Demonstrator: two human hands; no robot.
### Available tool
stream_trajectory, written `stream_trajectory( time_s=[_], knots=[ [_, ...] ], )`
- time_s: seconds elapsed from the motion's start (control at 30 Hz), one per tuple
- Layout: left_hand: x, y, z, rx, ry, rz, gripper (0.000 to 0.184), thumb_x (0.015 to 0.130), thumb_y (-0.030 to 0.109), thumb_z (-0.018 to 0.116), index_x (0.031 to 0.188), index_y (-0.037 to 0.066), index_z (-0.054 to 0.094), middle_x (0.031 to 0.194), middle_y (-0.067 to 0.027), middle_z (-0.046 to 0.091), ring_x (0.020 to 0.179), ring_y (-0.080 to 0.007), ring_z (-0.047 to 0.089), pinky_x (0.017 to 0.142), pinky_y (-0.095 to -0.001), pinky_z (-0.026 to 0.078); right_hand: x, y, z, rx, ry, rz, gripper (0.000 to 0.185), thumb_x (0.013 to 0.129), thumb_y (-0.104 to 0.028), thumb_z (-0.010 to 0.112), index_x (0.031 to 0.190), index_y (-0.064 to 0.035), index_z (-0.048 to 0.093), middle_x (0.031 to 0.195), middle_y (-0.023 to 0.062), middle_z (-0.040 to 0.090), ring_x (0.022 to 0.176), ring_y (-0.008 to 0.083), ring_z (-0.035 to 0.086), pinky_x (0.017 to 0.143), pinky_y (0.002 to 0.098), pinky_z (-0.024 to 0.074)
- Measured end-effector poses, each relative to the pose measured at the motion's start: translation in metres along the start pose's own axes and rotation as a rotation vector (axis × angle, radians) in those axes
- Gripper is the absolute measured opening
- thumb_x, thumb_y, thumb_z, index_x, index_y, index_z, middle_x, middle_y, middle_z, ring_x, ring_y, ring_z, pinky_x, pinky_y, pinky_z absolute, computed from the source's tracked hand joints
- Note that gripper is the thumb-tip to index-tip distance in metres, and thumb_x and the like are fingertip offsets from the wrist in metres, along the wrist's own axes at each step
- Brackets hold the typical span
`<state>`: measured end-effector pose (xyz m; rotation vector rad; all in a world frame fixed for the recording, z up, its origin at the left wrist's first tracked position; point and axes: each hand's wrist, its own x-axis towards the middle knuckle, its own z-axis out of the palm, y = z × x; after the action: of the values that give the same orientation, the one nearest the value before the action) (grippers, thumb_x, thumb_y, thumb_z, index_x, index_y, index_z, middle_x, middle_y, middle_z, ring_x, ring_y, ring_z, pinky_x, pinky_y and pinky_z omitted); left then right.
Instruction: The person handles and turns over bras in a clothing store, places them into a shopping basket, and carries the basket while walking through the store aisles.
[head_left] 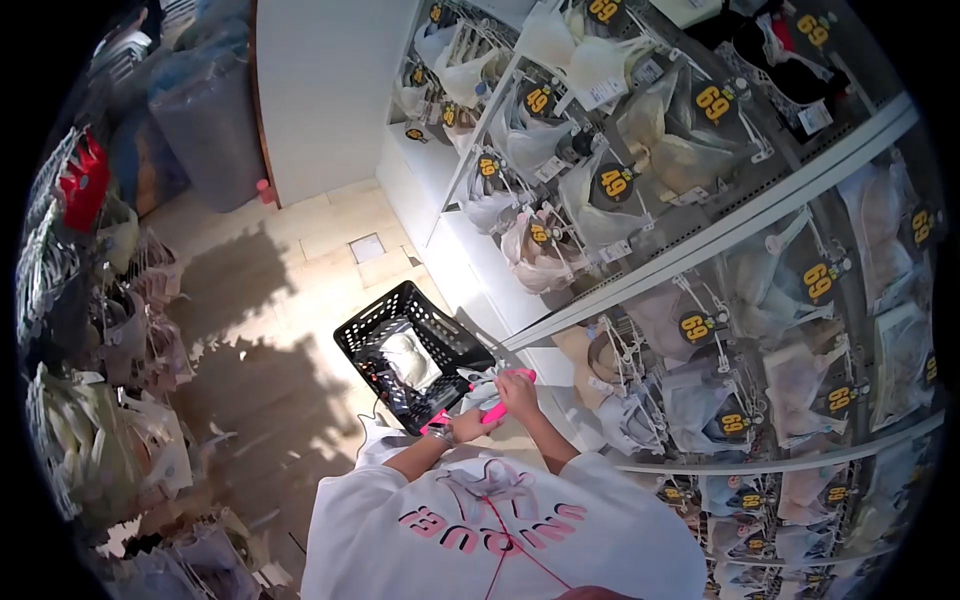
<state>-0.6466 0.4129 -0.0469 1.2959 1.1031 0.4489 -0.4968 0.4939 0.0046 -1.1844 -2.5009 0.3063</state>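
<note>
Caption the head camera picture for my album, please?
Right hand holds something pink, left hand close, beside a black basket.

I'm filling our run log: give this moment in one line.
right hand: gripping pink item | left hand: near it | black basket: white item inside

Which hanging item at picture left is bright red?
The red item, high on the left; the pieces hanging below it look pale, none that bright.
</note>
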Motion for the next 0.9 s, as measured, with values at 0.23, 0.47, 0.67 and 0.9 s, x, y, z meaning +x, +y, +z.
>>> stream_trajectory(
  time_s=[0.23,0.47,0.67,0.9],
  knots=[
    [-0.009,-0.022,-0.047,-0.089,-0.023,0.051,0.060,0.078,0.060,0.058,0.075,0.001,0.067,0.065,-0.0115,0.064,0.061,-0.0203,0.061,0.063,-0.0361,0.048,0.039,-0.029,0.021,-0.045,-0.013,0.010,0.018,0.087,-0.017,0.055,0.076,-0.0034,0.055,0.072,0.0157,0.060,0.071,0.0336,0.058,0.069,0.0438,0.0435],
    [-0.027,-0.032,-0.106,-0.111,0.052,-0.010,0.054,0.076,0.057,0.061,0.072,0.004,0.069,0.065,-0.0100,0.065,0.062,-0.0209,0.063,0.065,-0.0337,0.048,0.087,-0.059,0.050,-0.041,0.000,0.004,0.018,0.088,-0.019,0.054,0.078,-0.0040,0.056,0.074,0.0137,0.061,0.073,0.0323,0.059,0.075,0.0439,0.0430],
    [-0.035,-0.038,-0.154,-0.182,0.186,0.051,0.050,0.076,0.052,0.064,0.073,0.002,0.068,0.065,-0.0077,0.065,0.061,-0.0181,0.062,0.063,-0.0317,0.047,0.141,-0.074,0.072,-0.008,0.004,-0.043,0.020,0.088,-0.020,0.054,0.074,-0.0051,0.054,0.072,0.0121,0.061,0.071,0.0316,0.059,0.076,0.0432,0.0432],
    [-0.036,-0.042,-0.204,-0.266,0.293,0.038,0.040,0.077,0.039,0.069,0.077,-0.001,0.068,0.067,-0.0058,0.065,0.060,-0.0115,0.057,0.059,-0.0285,0.045,0.196,-0.084,0.092,0.061,0.065,-0.131,0.018,0.086,-0.017,0.055,0.072,-0.0067,0.053,0.066,0.0113,0.059,0.065,0.0287,0.058,0.066,0.0402,0.0412]
  ],
)
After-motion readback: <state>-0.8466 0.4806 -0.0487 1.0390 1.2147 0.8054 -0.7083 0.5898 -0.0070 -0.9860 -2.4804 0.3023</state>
